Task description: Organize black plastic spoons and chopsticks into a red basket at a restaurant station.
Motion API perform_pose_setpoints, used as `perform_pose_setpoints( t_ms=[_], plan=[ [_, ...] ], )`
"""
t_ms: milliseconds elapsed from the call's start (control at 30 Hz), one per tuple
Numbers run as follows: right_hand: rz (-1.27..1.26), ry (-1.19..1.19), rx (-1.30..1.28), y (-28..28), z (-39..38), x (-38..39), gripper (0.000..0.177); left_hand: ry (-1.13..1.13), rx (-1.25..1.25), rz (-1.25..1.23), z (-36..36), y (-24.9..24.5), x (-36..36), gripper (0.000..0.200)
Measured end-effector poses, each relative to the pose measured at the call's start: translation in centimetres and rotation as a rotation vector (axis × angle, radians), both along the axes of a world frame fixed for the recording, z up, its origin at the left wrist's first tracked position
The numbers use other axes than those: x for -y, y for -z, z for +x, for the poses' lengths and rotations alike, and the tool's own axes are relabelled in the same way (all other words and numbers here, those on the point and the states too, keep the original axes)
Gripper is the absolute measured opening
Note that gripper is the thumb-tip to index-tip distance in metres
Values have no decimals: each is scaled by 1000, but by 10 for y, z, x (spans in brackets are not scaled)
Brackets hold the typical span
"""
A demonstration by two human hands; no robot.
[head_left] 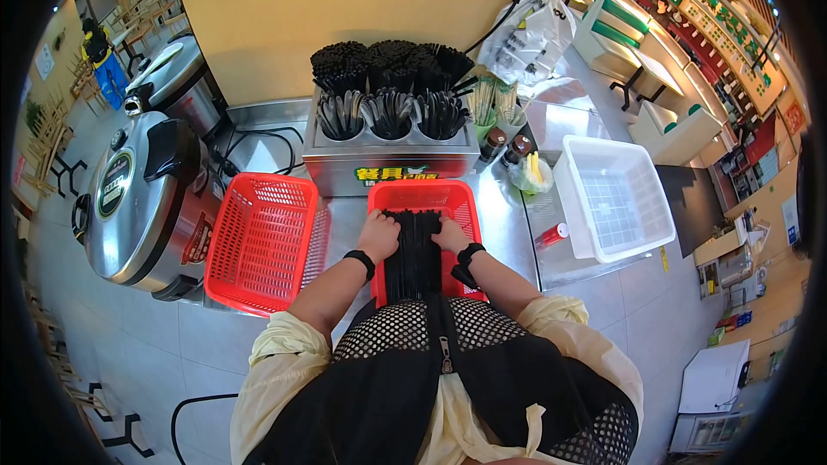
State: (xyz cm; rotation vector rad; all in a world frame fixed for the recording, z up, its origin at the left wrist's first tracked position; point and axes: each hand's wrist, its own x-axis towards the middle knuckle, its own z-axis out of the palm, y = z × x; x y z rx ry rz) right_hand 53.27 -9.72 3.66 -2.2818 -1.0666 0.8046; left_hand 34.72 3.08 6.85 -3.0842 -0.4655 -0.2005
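Observation:
A thick bundle of black chopsticks (413, 251) lies lengthwise in a red plastic basket (468, 200) right in front of my body. From the left side my left hand (379, 236) grips the bundle near its far end, fingers curled against the sticks. My right hand (449, 235) presses on the bundle from the opposite side, its fingers curled too. Just beyond the basket stands a steel cutlery holder (345, 168). Black chopsticks (392, 60) fill its back row, and spoons (386, 112) stand in its front cups.
Left of me are another red basket (263, 237) and a large steel cooker (142, 207). A white plastic crate (613, 198), a red-capped container (551, 235) and dark bottles (493, 142) stand to the right. Behind hangs a plastic bag (530, 39). A person (103, 60) is far left.

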Motion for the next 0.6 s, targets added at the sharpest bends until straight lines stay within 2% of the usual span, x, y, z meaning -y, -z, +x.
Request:
perform_pose_setpoints(
  t_ms=[33,67,133,167,233,300,367,433,533,600],
  plan=[
    [-25,52,-164,-3,0,0,46,0,-6,3,0,0,0,14],
    [-25,49,-163,3,7,-2,46,-3,-6,2,0,0,0,14],
    [102,-196,137,18,25,-9,46,-3,-7,-10,-1,-2,0,14],
    [103,-203,135,13,35,-11,46,-10,-8,-9,-1,-2,0,14],
    [-137,-282,-210,-71,42,-23,42,0,-2,-19,-1,-3,0,14],
    [67,-197,-532,-122,55,-25,31,0,7,-7,-1,0,-1,14],
    [138,-172,-562,-192,62,-34,22,5,18,1,-1,4,-1,14],
    [256,-188,-544,-239,81,-42,19,10,1,1,0,6,-2,15],
    [595,-63,-506,-243,137,-72,18,7,5,4,-1,2,-1,16],
    [676,-18,-453,-244,159,-86,19,2,4,2,-1,1,0,15]
  ],
)
